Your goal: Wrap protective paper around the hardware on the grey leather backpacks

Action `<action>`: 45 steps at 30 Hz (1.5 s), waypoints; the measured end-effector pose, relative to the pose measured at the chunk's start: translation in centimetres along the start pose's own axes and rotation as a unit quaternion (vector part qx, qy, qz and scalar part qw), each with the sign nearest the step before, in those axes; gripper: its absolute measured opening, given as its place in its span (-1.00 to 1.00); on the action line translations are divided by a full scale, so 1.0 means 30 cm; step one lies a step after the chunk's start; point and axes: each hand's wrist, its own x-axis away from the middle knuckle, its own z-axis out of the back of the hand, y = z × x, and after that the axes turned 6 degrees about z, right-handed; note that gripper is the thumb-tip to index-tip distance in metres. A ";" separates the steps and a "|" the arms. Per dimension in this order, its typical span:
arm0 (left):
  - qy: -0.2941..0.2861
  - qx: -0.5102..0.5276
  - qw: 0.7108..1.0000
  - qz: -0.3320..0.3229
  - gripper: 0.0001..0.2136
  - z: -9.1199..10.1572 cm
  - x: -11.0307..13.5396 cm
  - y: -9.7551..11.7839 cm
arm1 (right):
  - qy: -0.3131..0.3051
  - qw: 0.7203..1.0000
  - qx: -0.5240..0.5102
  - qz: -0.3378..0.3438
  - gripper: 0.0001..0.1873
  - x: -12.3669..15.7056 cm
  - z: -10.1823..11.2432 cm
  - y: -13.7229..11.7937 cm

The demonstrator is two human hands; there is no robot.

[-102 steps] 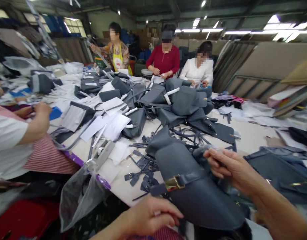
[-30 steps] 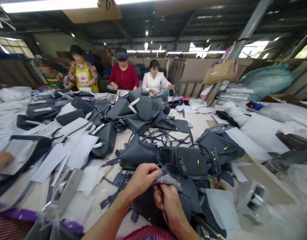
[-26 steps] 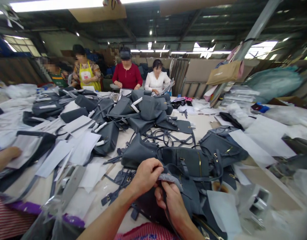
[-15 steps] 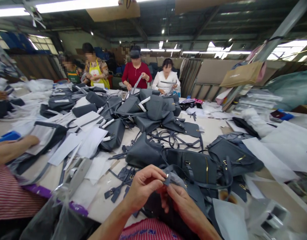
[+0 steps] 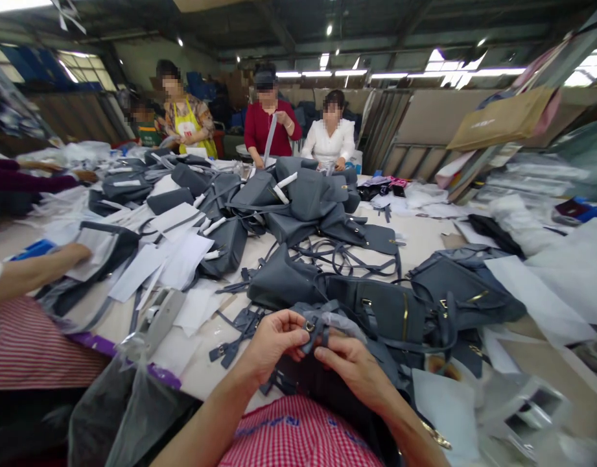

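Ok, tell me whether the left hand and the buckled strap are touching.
Touching: the head view shows the left hand gripping the buckled strap, with no gap between the two.

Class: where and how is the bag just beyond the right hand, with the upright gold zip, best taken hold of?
Probably by the handle of the bag, from the near side, as it is a slim loop drooping over the near face. The right hand is closer, but would first have to let go of the strap.
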 end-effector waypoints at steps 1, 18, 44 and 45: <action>-0.002 -0.010 1.000 0.011 -0.67 0.005 0.001 -0.001 | 0.021 1.000 -0.006 -0.016 -0.78 -0.006 0.001 0.000; -0.025 -0.144 0.987 0.065 -0.81 -0.020 0.008 -0.005 | 0.100 0.983 -0.142 -0.067 -0.74 -0.038 -0.018 0.030; 0.010 -0.140 0.989 -0.044 -0.84 -0.026 0.008 -0.052 | 0.120 0.932 -0.333 -0.084 -0.61 0.013 -0.058 0.032; 0.012 -0.135 0.990 -0.047 -0.84 -0.032 0.013 -0.049 | 0.128 0.930 -0.330 -0.094 -0.60 0.012 -0.058 0.033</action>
